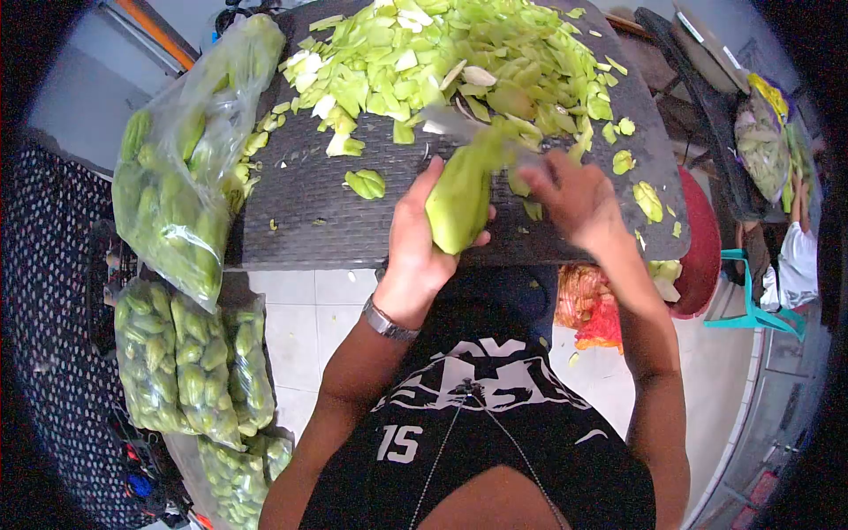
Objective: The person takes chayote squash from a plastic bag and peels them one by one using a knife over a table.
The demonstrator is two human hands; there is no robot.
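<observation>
A pale green chayote [458,205] lies in my left hand [413,234], whose fingers wrap round it from below and the side, just over the table's near edge. My right hand [579,196] is closed beside its far end, smeared by motion. From it a knife [452,122] reaches left across the top of the chayote; its blade is a grey blur and the handle is mostly hidden by my fingers. Beyond both hands spreads a big heap of sliced green chayote pieces [389,66]. One loose piece [365,184] rests on the table left of my left hand.
The dark woven-patterned table [300,216] carries a plastic bag of whole chayotes [199,159] at its left edge. More filled bags [181,353] stand below on the left. Under the table's right side are a red net bag [590,309] and a red tub [698,243]. A turquoise stool [755,309] and another person's white sleeve [795,265] are far right.
</observation>
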